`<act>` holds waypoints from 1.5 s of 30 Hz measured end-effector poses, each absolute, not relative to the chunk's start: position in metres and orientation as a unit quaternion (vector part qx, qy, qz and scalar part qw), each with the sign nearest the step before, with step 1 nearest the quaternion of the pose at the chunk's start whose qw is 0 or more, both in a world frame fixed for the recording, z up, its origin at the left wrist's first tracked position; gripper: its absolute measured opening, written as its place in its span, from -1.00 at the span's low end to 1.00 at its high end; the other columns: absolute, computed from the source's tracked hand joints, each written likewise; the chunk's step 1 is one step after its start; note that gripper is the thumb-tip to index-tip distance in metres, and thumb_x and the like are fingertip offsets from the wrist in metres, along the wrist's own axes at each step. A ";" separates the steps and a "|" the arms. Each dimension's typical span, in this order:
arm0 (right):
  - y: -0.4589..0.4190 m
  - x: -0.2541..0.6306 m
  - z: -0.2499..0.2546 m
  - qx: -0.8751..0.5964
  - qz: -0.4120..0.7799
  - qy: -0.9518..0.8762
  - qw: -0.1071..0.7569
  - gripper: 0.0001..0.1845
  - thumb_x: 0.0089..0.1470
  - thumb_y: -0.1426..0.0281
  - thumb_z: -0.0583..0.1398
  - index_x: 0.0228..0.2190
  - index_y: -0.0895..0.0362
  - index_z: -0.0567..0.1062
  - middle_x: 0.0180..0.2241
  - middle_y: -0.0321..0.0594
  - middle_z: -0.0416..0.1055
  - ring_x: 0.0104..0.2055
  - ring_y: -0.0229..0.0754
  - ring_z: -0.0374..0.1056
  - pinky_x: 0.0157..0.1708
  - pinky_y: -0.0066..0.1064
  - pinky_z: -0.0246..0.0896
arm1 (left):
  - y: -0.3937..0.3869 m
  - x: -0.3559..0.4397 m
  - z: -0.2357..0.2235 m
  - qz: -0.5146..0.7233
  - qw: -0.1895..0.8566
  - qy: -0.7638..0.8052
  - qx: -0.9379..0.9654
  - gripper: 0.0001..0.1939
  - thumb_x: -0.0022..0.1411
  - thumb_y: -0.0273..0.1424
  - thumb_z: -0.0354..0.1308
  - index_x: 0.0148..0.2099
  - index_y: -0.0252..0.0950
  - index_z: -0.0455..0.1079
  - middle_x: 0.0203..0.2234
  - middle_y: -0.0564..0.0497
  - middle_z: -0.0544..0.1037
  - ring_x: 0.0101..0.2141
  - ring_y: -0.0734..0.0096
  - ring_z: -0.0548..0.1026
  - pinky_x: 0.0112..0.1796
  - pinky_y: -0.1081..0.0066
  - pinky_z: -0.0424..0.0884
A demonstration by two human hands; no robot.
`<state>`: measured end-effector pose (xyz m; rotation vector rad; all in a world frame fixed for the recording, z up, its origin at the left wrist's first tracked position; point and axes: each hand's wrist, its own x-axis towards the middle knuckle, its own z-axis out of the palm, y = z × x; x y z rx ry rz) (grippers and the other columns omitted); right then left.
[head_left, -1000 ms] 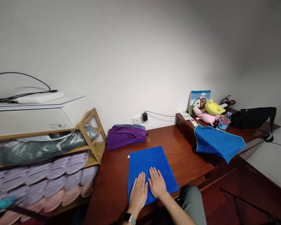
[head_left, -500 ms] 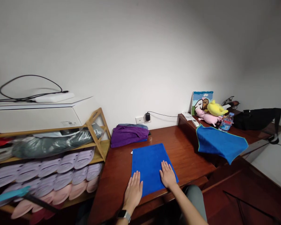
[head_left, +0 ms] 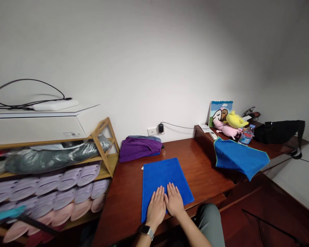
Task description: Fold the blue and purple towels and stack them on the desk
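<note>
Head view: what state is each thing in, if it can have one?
Left hand: flat on blue cloth.
Right hand: flat on blue cloth.
Blue cloth: spread flat.
Purple cloth: loosely folded.
Green-edged cloth: draped, corner hanging.
Bottle: upright, capped.
Charger: plugged in.
Watch: strapped on, screen dark.
Black bag: closure unclear.

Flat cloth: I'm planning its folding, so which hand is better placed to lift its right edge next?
Probably the right hand: it rests on the flat cloth nearer that edge. The left hand lies farther off, with the right in between.
</note>
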<state>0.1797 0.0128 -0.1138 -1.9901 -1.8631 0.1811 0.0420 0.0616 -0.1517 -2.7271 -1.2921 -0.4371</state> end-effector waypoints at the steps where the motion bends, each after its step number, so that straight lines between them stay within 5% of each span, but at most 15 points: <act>1: 0.010 0.185 -0.118 -0.714 0.062 -0.667 0.202 -0.34 0.50 0.14 -0.16 0.45 0.15 0.16 0.47 -0.12 0.02 0.54 -0.05 -0.10 0.50 -0.08 -0.17 | 0.061 0.037 -0.154 -0.150 0.048 -0.422 -0.893 -0.41 0.49 -0.37 -0.20 0.49 -0.25 0.13 0.44 -0.10 0.25 0.43 0.17 0.21 0.40 0.06 0.20; 15: -0.025 0.254 -0.127 -0.787 0.064 -0.598 0.139 -0.26 0.46 0.06 -0.16 0.46 0.20 0.13 0.50 -0.14 -0.10 0.55 0.00 -0.17 0.50 -0.06 -0.18 | 0.043 -0.025 -0.174 -0.209 0.068 -0.472 -0.853 -0.38 0.52 -0.21 -0.18 0.52 -0.27 0.10 0.42 -0.14 0.29 0.40 0.09 0.27 0.37 -0.03 0.27; 24: 0.049 0.207 -0.087 -0.701 0.076 -0.686 0.180 -0.33 0.49 0.20 -0.19 0.46 0.23 0.11 0.49 -0.13 -0.04 0.55 -0.08 -0.18 0.52 -0.12 -0.27 | 0.086 0.045 -0.131 -0.187 0.052 -0.473 -0.859 -0.40 0.51 -0.27 -0.22 0.44 -0.37 0.25 0.40 -0.21 0.34 0.40 0.13 0.27 0.38 0.03 0.22; 37: 0.031 0.277 -0.108 -0.781 0.084 -0.600 0.151 -0.26 0.48 0.09 -0.20 0.47 0.25 0.08 0.50 -0.15 -0.10 0.55 -0.04 -0.17 0.51 -0.09 -0.23 | 0.100 -0.007 -0.171 -0.223 0.110 -0.503 -0.828 -0.36 0.51 -0.21 -0.25 0.46 -0.39 0.20 0.36 -0.25 0.39 0.38 0.00 0.31 0.35 -0.11 0.26; 45: 0.121 0.206 -0.097 -0.697 0.103 -0.686 0.180 -0.33 0.47 0.21 -0.16 0.46 0.23 0.10 0.49 -0.11 -0.05 0.55 -0.07 -0.18 0.51 -0.11 -0.26 | 0.168 0.065 -0.138 -0.164 0.032 -0.483 -0.859 -0.41 0.50 -0.33 -0.24 0.44 -0.35 0.26 0.40 -0.17 0.34 0.39 0.20 0.29 0.36 0.08 0.24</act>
